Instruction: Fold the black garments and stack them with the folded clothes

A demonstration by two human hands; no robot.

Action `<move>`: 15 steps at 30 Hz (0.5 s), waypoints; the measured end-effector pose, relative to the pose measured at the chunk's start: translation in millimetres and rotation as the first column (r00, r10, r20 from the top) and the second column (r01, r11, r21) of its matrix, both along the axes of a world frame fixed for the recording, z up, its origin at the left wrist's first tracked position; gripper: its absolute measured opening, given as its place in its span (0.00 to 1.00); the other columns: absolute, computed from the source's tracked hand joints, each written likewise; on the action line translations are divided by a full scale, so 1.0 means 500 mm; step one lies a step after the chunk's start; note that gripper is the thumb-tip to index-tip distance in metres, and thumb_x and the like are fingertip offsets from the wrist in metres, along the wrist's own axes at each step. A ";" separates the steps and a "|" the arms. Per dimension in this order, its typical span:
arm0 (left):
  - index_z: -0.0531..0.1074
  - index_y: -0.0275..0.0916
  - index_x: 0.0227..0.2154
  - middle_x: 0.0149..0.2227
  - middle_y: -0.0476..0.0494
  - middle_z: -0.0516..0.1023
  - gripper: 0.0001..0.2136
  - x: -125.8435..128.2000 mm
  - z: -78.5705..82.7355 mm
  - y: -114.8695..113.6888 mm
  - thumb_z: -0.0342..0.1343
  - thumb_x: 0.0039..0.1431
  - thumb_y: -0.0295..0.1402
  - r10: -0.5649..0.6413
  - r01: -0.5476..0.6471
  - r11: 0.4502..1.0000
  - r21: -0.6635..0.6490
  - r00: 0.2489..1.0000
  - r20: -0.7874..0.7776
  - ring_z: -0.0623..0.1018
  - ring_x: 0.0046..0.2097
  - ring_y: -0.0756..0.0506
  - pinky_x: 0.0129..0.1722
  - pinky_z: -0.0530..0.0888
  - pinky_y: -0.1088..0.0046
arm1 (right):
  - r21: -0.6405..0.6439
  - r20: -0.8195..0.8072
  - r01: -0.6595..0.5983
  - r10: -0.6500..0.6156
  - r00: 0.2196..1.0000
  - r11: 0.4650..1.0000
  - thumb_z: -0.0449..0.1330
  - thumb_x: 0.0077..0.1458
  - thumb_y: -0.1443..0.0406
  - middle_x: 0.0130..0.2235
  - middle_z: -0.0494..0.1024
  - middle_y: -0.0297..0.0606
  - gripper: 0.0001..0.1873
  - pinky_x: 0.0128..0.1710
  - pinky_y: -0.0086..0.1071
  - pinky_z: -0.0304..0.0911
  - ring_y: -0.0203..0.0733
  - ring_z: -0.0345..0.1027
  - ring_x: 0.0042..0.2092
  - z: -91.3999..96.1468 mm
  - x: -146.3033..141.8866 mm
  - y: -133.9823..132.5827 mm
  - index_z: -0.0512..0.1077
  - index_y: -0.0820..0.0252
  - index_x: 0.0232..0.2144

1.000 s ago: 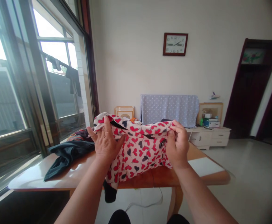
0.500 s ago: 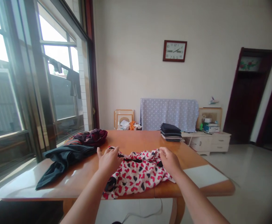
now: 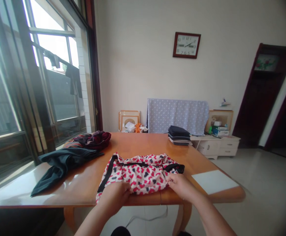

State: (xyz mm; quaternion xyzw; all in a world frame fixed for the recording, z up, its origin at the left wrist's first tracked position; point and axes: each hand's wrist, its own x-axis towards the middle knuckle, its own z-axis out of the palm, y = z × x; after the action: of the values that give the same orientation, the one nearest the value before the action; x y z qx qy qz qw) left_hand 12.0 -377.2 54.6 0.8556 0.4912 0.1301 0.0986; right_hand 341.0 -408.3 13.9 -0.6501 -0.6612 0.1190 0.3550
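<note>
A white garment printed with red and black hearts and trimmed in black lies partly spread, with creases, near the table's front edge. My left hand is closed on its near edge, left of the middle; the fingertips are partly hidden. At the lower right of the cloth, my right hand pinches the near edge between thumb and curled fingers. A black band runs down the garment's left side, and another black-trimmed part sticks out beyond my right hand.
Dark green trousers or similar cloth and a bunched maroon patterned cloth lie on the left of the wooden table. A stack of folded dark clothes stands at the far right. A white sheet lies at the right edge.
Both hands have moved from the garment's far edge to its near edge and grip it there. The garment lies wider now, with its black-trimmed sides showing. The view has tilted slightly.
</note>
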 end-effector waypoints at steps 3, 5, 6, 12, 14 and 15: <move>0.76 0.45 0.33 0.33 0.43 0.81 0.15 -0.003 0.019 0.012 0.46 0.64 0.42 0.093 -0.099 0.993 0.057 0.990 0.109 0.78 0.34 0.43 0.30 0.64 0.72 | -0.019 -0.099 -0.003 0.001 0.995 1.000 0.53 0.55 0.62 0.23 0.74 0.31 0.08 0.28 0.29 0.58 0.39 0.68 0.26 0.032 -0.005 0.012 0.70 0.55 0.27; 0.76 0.46 0.39 0.34 0.44 0.81 0.15 -0.002 0.048 0.018 0.44 0.66 0.43 0.153 -0.179 0.978 0.109 0.965 0.211 0.78 0.34 0.43 0.31 0.65 0.72 | 0.052 -0.187 0.037 -0.026 0.982 0.998 0.50 0.58 0.59 0.25 0.75 0.31 0.10 0.28 0.30 0.60 0.40 0.70 0.26 0.063 -0.012 0.018 0.70 0.55 0.32; 0.75 0.47 0.41 0.35 0.45 0.81 0.15 -0.001 0.066 0.020 0.44 0.66 0.43 0.172 -0.213 0.967 0.142 0.951 0.257 0.78 0.35 0.43 0.33 0.66 0.71 | 0.108 -0.213 0.059 -0.035 0.976 0.992 0.50 0.60 0.58 0.27 0.76 0.31 0.11 0.30 0.30 0.61 0.40 0.71 0.28 0.079 -0.017 0.020 0.70 0.55 0.34; 0.71 0.47 0.51 0.43 0.42 0.81 0.16 0.024 0.143 0.061 0.45 0.67 0.41 0.173 -0.296 0.894 0.335 0.920 0.351 0.78 0.45 0.41 0.42 0.70 0.67 | 0.418 -0.174 0.155 -0.089 0.981 0.895 0.49 0.63 0.56 0.37 0.80 0.38 0.15 0.41 0.36 0.66 0.44 0.74 0.38 0.153 -0.044 0.058 0.71 0.56 0.42; 0.65 0.45 0.60 0.55 0.37 0.76 0.22 0.034 0.136 0.088 0.48 0.65 0.41 0.152 -0.269 0.887 0.375 0.938 0.312 0.73 0.56 0.38 0.51 0.68 0.62 | 0.442 -0.172 0.113 -0.040 0.984 0.890 0.49 0.63 0.57 0.47 0.79 0.42 0.19 0.48 0.39 0.67 0.45 0.74 0.46 0.154 -0.046 0.081 0.70 0.56 0.51; 0.61 0.44 0.63 0.60 0.35 0.71 0.26 0.039 0.127 0.100 0.50 0.64 0.40 0.151 -0.253 0.889 0.382 0.949 0.277 0.68 0.62 0.36 0.55 0.66 0.59 | 0.444 -0.164 0.084 -0.012 0.986 0.892 0.50 0.63 0.57 0.52 0.77 0.43 0.21 0.52 0.41 0.66 0.46 0.72 0.51 0.149 -0.046 0.093 0.68 0.55 0.55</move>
State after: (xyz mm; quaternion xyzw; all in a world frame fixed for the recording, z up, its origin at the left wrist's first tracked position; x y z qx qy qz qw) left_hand 31.4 -327.0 118.2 0.7787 0.5238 0.3430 -0.0400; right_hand 318.2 -361.8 88.4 -0.5552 -0.6246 0.0049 0.5492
